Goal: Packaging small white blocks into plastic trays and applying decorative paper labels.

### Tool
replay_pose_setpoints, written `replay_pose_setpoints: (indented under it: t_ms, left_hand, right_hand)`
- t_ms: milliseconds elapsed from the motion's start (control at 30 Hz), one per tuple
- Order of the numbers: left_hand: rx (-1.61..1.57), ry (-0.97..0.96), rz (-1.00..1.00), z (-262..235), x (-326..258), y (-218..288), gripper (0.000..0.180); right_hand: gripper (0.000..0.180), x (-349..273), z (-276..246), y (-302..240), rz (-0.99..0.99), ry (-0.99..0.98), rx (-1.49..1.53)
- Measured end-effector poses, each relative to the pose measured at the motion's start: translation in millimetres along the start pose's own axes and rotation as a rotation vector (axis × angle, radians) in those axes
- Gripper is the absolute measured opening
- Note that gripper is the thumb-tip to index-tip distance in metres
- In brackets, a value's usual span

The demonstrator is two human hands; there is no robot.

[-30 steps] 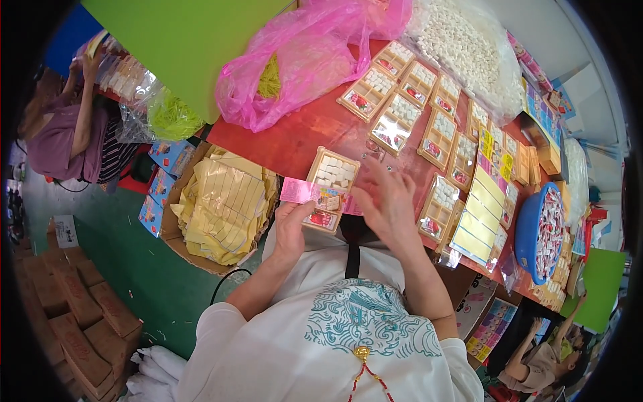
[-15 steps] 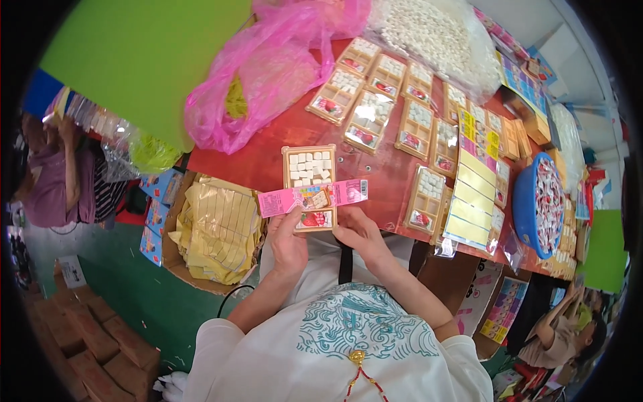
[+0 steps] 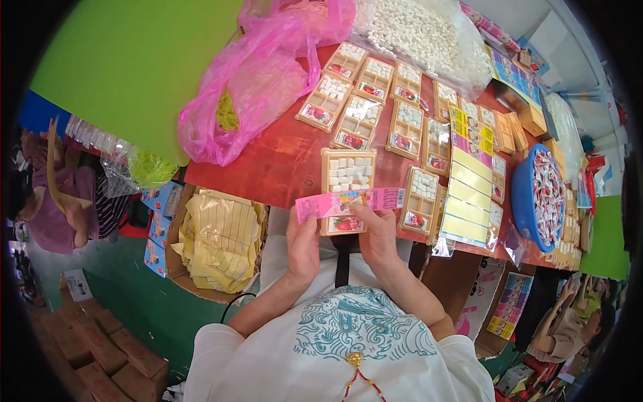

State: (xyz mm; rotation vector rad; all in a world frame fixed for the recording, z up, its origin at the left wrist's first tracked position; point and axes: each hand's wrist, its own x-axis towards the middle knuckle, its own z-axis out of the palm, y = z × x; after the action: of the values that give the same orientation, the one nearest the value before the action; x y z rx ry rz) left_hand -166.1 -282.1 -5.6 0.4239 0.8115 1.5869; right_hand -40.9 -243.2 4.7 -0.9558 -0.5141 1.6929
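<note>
In front of my body is a small tan divided tray (image 3: 325,175) of white marshmallow-like pieces, with a red strawberry packet (image 3: 345,225) in its lower compartment. Across its middle lies a pink printed sticker strip (image 3: 310,206), both ends jutting past the tray's sides. My left hand (image 3: 303,246) is closed at the tray's lower left, gripping it beneath the strip's left end. On the other side my right hand (image 3: 379,236) is closed around the lower right edge, its thumb pressed on the strip. The fingers under the tray are hidden.
Several filled trays (image 3: 406,127) stand in rows on the red table (image 3: 268,151). A sheet of yellow-backed stickers (image 3: 465,197) lies right, near a blue basin (image 3: 524,201) of packets. Pink plastic (image 3: 261,87) lies left. Below is a box of yellow backing sheets (image 3: 218,234). Other people sit both sides.
The tray has shifted to the right with both hands. My right thumb has come from the tray's lower corner up onto the pink strip.
</note>
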Motion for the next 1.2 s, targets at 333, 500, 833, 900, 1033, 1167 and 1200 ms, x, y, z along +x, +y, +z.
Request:
replay_pose_setpoints:
  t_ms: [333, 500, 833, 900, 1033, 1167, 1200]
  left_hand:
    - [0.161, -0.046, -0.041, -9, 16, 4, 0.015]
    - [0.052, -0.075, -0.224, -5, 13, -12, 0.015]
    - [0.401, -0.334, -0.228, -13, 11, -4, 0.043]
    - [0.497, -0.364, -0.161, -14, 13, -1, 0.044]
    - [0.715, -0.435, -0.085, -2, 19, 13, 0.046]
    - [0.739, -0.385, -0.116, -6, 23, 13, 0.046]
    - [0.753, -0.470, -0.110, -15, 28, 9, 0.046]
  right_hand:
    - [0.033, -5, -14, -14, 0.036, -0.098, 0.004]
    - [0.033, -2, -27, -2, 0.114, -0.192, 0.107]
    - [0.031, -1, -35, -5, 0.254, -0.276, 0.009]
    - [0.031, -3, -31, -5, 0.235, -0.303, 0.025]
    - [0.033, -4, -33, -8, 0.241, -0.313, 0.052]
    - [0.034, -3, -32, -5, 0.266, -0.342, 0.050]
    - [0.032, -3, -31, -3, 0.262, -0.339, 0.053]
